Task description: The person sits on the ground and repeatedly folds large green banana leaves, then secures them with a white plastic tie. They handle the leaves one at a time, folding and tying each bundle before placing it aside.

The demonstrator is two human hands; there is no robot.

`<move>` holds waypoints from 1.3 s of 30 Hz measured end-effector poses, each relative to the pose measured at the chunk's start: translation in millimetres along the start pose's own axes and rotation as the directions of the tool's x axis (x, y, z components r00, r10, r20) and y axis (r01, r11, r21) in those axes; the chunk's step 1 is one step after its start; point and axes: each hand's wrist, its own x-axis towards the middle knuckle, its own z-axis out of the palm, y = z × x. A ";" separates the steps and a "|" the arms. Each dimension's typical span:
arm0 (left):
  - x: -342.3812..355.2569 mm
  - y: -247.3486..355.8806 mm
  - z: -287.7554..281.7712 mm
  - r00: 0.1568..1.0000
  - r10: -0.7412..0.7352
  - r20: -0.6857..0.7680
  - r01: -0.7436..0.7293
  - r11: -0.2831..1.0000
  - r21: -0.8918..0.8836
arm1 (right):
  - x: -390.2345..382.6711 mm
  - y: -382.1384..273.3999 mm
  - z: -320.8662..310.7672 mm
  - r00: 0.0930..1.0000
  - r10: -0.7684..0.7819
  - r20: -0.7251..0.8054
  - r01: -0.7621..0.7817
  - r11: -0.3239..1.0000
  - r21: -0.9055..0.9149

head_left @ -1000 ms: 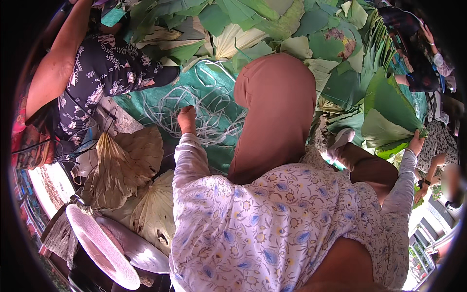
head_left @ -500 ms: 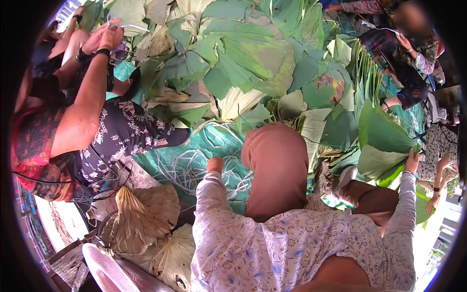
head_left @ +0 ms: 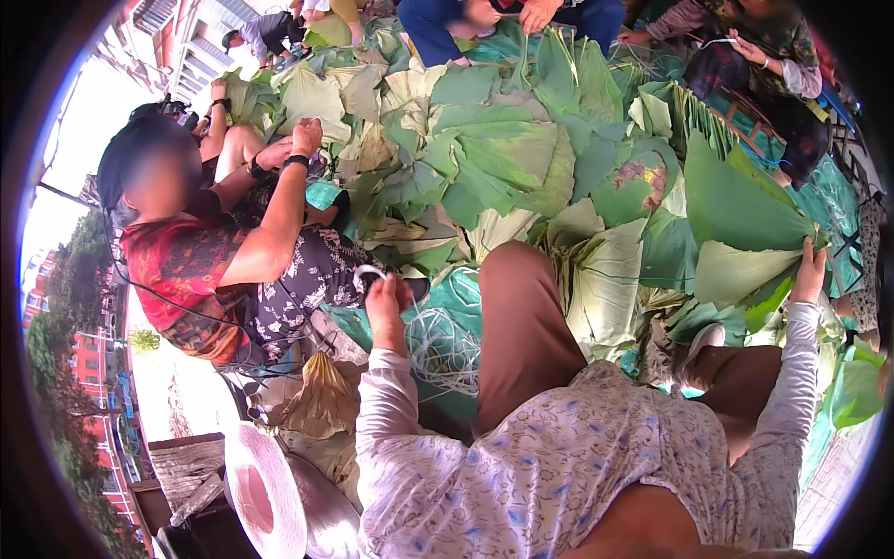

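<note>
My left hand (head_left: 384, 307) is raised left of my knee, its fingers closed on a white string (head_left: 369, 271) that curls up above them. Below and right of that hand lies a loose tangle of the same string (head_left: 447, 347) on a green sheet (head_left: 463, 291). At the right, my right hand (head_left: 808, 273) pinches the narrow end of a folded lotus leaf bundle (head_left: 745, 200). Its broad green side fans away up and left, with a paler leaf (head_left: 745, 272) folded underneath.
Large flat lotus leaves (head_left: 503, 154) are heaped ahead of me. A co-worker in a red patterned top (head_left: 191, 247) sits close at my left, others across and at the far right. Dried leaves (head_left: 321, 401) and a pale hat (head_left: 265, 494) are at lower left.
My left hand has come up from the string tangle with string in its fingers. My right hand keeps hold of the lotus leaf bundle. The view has shifted, showing more people.
</note>
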 end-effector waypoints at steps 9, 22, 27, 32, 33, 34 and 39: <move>-121.7 199.9 231.6 0.344 0.855 0.388 -0.575 0.519 -0.633 | -34.5 -55.6 58.9 0.992 0.056 -0.115 -0.034 0.982 0.184; -103.8 39.2 413.8 0.560 0.028 0.828 0.247 0.948 -0.199 | -67.8 -85.3 109.6 0.947 0.068 0.314 -0.279 0.662 0.696; -117.3 43.5 427.8 0.567 0.129 0.814 0.187 0.942 -0.279 | -54.7 -77.0 108.5 0.897 0.084 0.435 -0.415 0.500 0.760; -111.7 37.4 426.1 0.550 0.130 0.825 0.156 0.954 -0.255 | -55.3 -74.7 115.1 0.872 0.030 0.488 -0.461 0.384 0.800; -108.6 34.0 425.3 0.511 0.145 0.847 0.198 0.939 -0.281 | -56.5 -75.1 116.2 0.867 0.038 0.497 -0.475 0.368 0.799; -107.2 32.4 423.8 0.472 0.163 0.867 0.240 0.922 -0.304 | -58.6 -75.0 117.4 0.860 0.046 0.508 -0.490 0.351 0.798; -126.5 44.6 411.0 0.128 0.315 0.941 0.449 0.827 -0.338 | -72.5 -69.7 124.3 0.795 0.089 0.600 -0.589 0.351 0.728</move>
